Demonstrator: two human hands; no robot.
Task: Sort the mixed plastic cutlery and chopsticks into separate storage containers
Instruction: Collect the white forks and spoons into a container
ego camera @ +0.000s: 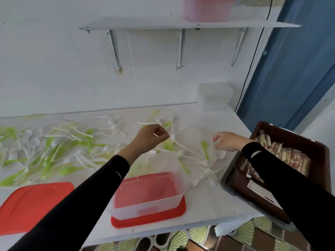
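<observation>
While my left hand (152, 137) hangs over the mixed white and green cutlery (54, 147) strewn across the counter (199, 205), its fingers (164, 136) pinch a white piece. My right hand (227, 142) curls beside a white handle; I cannot tell if it grips. Wrapped chopsticks (282, 156) fill the brown tray (290, 136); the clear container (145, 209) sits on a red lid (148, 221).
</observation>
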